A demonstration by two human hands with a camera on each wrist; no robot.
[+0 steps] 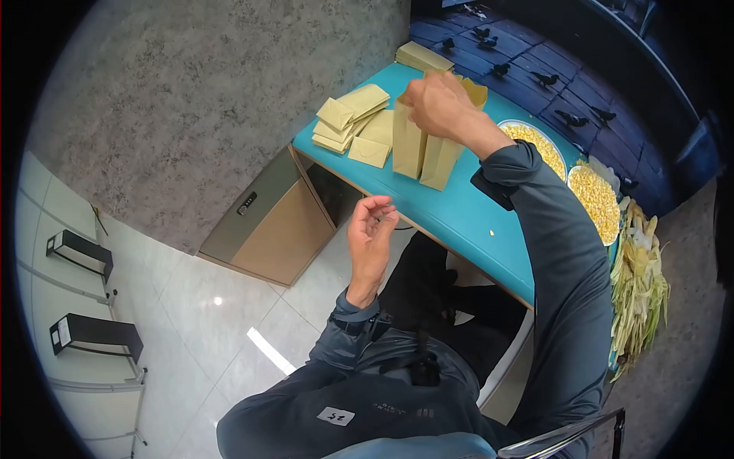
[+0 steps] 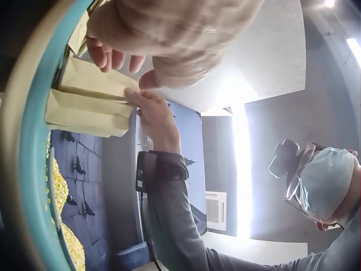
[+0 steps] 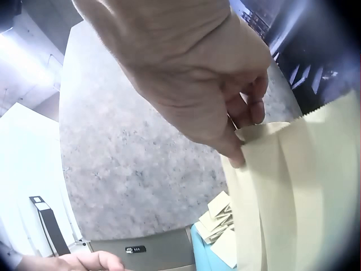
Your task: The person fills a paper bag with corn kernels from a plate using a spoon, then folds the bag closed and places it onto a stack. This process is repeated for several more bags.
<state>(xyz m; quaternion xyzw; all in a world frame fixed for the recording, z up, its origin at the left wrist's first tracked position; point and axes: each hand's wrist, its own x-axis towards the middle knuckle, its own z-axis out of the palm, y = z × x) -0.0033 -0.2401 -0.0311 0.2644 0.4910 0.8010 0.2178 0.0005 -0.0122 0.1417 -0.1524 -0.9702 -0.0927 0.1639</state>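
Two tall tan paper bags stand upright side by side on the teal table; one is the left bag (image 1: 409,141), the other the right bag (image 1: 442,162). My right hand (image 1: 443,107) pinches the top edge of the left bag between thumb and fingers, as the right wrist view also shows at the bag's rim (image 3: 265,129). My left hand (image 1: 371,249) is raised off the table's front edge, palm up, fingers loosely bent and holding nothing. In the left wrist view the left hand (image 2: 169,39) appears close to the camera, with both bags beyond it.
Folded paper bags (image 1: 340,115) lie in a pile at the table's left, and another stack (image 1: 422,56) is at the back. Two heaps of yellow kernels (image 1: 592,200) sit at the right on plates. Corn husks (image 1: 638,283) hang at the right edge. A loose kernel (image 1: 492,232) lies on the table.
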